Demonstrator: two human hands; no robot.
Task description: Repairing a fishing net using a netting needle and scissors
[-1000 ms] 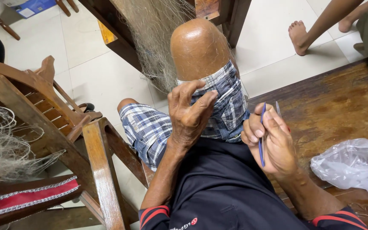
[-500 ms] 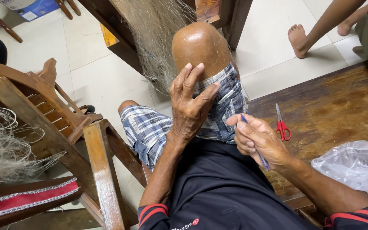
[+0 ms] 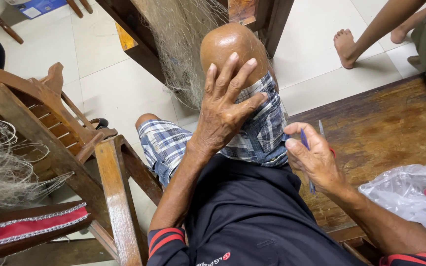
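- Head view, far left: a loose heap of pale fishing net (image 3: 1, 172) lies on a wooden chair (image 3: 50, 143), whose near seat carries a red cushion (image 3: 25, 229).
- Beyond the chair, more of the same net (image 3: 183, 54) hangs from a dark wooden frame (image 3: 139, 39) at the far side.
- My left hand (image 3: 225, 106) rests flat on my raised knee (image 3: 232, 44) — fingers spread, palm on the edge of my checked shorts (image 3: 257, 133), gripping nothing.
- My right hand (image 3: 316, 160) hovers just right of that leg, above the wooden platform (image 3: 385, 128). Thumb and forefinger are pinched on a slim blue netting needle (image 3: 305, 143) that runs down across the palm; the other fingers curl loosely.
- Red-handled scissors (image 3: 324, 135) show just behind my right hand — I cannot tell whether they lie on the platform or touch my fingers.
- Near right: a crumpled clear plastic bag (image 3: 410, 194) sits on the platform, close to my forearm.
- Far right: another person's bare foot (image 3: 346, 44) stands on the pale tiled floor (image 3: 316, 64).
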